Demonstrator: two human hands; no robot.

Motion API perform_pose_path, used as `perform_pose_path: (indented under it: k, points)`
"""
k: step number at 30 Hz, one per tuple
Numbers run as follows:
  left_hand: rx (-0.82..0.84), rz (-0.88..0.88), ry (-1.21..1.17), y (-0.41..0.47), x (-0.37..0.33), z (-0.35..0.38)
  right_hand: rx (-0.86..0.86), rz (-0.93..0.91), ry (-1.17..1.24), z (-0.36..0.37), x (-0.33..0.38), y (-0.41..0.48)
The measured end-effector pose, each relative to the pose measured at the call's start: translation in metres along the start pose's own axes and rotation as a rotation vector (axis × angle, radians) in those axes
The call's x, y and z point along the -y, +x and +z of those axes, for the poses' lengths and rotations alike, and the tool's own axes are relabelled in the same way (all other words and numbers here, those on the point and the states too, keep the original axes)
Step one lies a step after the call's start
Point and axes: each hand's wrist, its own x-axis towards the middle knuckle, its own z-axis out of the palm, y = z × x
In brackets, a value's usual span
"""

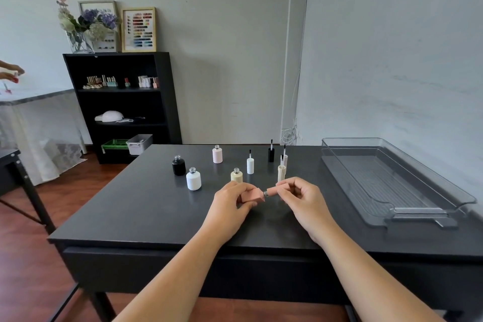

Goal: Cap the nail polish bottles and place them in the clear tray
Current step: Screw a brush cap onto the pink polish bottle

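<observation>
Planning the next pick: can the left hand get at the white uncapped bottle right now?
Probably not yet. The left hand grips the pink bottle, so it is busy. The way to the white bottle looks free: nothing stands between them.

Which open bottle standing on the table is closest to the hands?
The cream bottle, just behind the left hand; the white bottle, black bottle and pale pink bottle stand farther away.

Bottles (193, 178) mid-table (130, 212), caps (250, 165) just right, tray (428, 206) far right.
</observation>
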Motion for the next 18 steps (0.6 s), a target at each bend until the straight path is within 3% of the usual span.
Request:
perform_pose_path:
  k: [6,11,18]
  points:
    - [-0.002,0.012,-0.01,-0.0009,-0.0009,-0.0013,-0.042,0.032,-0.163,0.0022,0.0027,0.0]
    - [-0.005,-0.002,-0.001,-0.0007,-0.0007,-0.0011,0.025,0.036,-0.104,0.004,0.0064,-0.002]
    - [-0.01,-0.014,-0.018,0.0005,0.0006,-0.0018,-0.005,-0.007,-0.239,0.0041,0.0037,-0.0008]
